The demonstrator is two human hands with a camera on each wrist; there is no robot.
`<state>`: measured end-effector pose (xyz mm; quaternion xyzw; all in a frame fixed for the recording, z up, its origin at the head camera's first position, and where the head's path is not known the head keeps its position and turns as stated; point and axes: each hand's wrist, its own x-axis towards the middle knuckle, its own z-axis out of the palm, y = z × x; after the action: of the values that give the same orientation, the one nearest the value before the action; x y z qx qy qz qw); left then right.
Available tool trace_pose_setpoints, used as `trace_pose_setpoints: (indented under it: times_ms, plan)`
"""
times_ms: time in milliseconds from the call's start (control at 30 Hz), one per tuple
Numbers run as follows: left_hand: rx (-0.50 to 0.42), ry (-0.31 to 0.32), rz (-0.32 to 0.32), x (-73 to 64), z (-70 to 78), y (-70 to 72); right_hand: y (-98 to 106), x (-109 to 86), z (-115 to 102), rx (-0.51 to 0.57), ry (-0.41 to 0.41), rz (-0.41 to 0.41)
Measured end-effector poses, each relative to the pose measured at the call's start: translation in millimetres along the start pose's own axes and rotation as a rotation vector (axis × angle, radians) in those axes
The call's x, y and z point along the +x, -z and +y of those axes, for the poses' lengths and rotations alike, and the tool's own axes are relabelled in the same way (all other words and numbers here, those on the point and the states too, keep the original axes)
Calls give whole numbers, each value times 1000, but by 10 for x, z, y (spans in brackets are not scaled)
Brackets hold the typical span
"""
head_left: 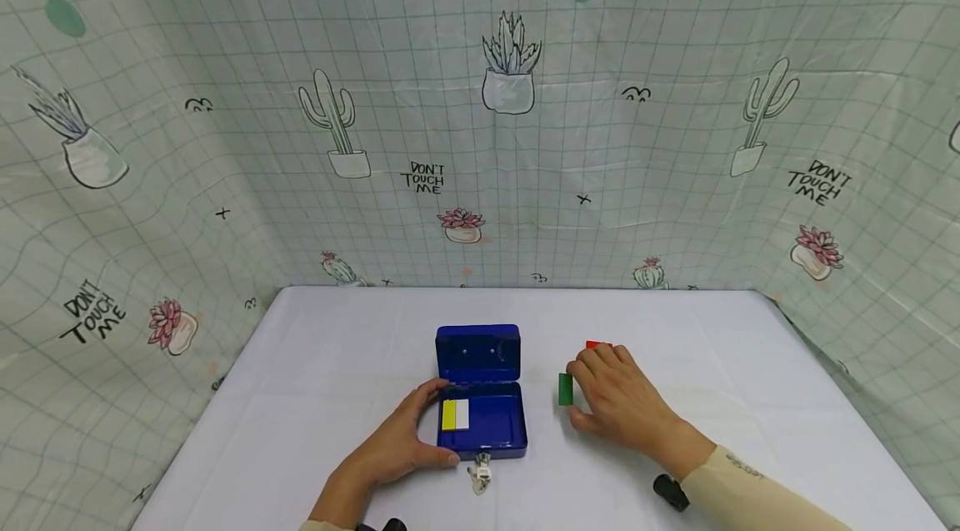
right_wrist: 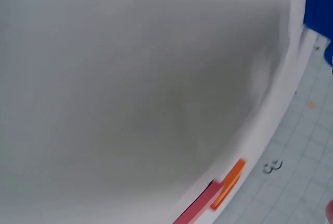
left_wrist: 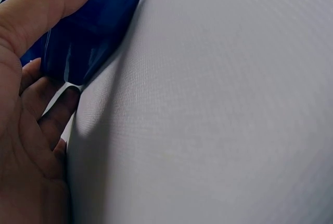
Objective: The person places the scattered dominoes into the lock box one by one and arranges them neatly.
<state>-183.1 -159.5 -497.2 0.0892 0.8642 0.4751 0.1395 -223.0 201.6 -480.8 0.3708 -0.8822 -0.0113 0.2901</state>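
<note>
A small blue cash box point(head_left: 504, 424) stands in the middle of the table, its lid point(head_left: 477, 354) raised at the back. Inside, at the left, lie a yellow block point(head_left: 448, 415) and a white block point(head_left: 462, 414) side by side. My left hand point(head_left: 401, 441) grips the box's left end, thumb at the front, fingers toward the back corner; the left wrist view shows the thumb over the blue wall point(left_wrist: 99, 21). Right of the box, my right hand point(head_left: 618, 398) pinches a green block point(head_left: 566, 389) between thumb and fingers. Its wrist view leaves the green block out.
Keys point(head_left: 478, 477) hang at the box's front lock. Beyond my right hand lies a red block point(head_left: 597, 344); the right wrist view shows an orange block point(right_wrist: 229, 183) beside it. Patterned cloth point(head_left: 510, 181) rises behind the white table point(head_left: 315, 364).
</note>
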Motion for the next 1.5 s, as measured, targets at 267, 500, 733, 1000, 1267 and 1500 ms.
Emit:
trace_pose_setpoints:
  times_ms: [267,500,733,1000,1267,1500]
  plan:
    - [1,16,9,-5,14,13,-25,237,-251,29,26,5]
    - [-10,13,4,2,-3,26,-39,477,-538,39,27,-94]
    - [-42,-6,-17,-2,-20,43,-95,660,-750,48,69,-129]
    - [-41,-11,-23,-2,-23,44,-185,755,-851,26,90,-158]
    - [-38,-21,-27,-1,-31,40,-222,795,-895,-2,104,-217]
    - [-37,-21,-27,5,-50,30,-277,812,-925,-5,110,-257]
